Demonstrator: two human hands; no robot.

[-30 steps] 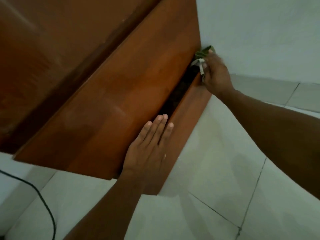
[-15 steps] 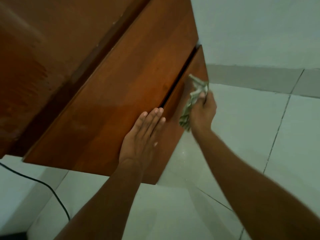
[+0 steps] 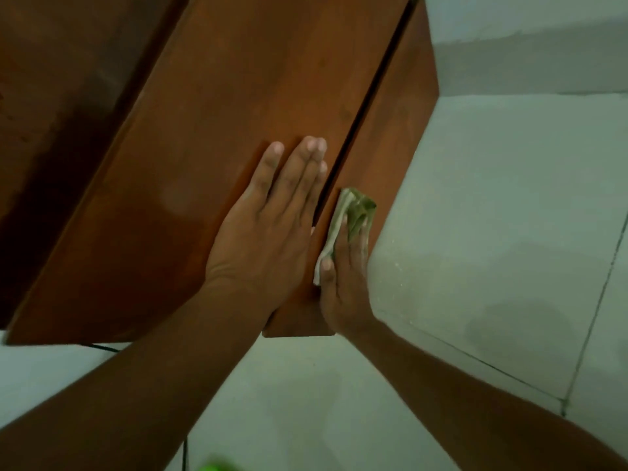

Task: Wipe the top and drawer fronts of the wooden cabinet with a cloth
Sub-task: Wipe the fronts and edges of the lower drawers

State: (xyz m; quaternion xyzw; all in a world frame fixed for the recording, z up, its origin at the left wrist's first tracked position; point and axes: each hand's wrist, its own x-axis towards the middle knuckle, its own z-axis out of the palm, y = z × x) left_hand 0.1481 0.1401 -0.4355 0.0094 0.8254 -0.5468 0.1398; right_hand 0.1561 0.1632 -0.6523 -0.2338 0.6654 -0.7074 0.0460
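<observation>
The wooden cabinet [image 3: 238, 96] fills the upper left, reddish-brown, seen from above. Its upper drawer front [image 3: 176, 232] and lower drawer front [image 3: 397, 130] are split by a dark narrow gap. My left hand [image 3: 268, 232] lies flat on the upper drawer front, fingers straight and close together, holding nothing. My right hand [image 3: 343, 283] presses a crumpled green and white cloth [image 3: 350, 215] against the lower drawer front, near its closer end. The cloth sticks out beyond the fingertips.
Pale tiled floor [image 3: 492, 266] spreads to the right and below, with dark grout lines. A white wall [image 3: 526, 35] rises at the top right. A thin black cable [image 3: 102, 348] shows under the cabinet's near corner. A blurred green spot [image 3: 217, 467] sits at the bottom edge.
My right hand has carried the cloth from the far end of the drawers at the wall down along the lower drawer front to beside my left hand. The drawer gap has narrowed.
</observation>
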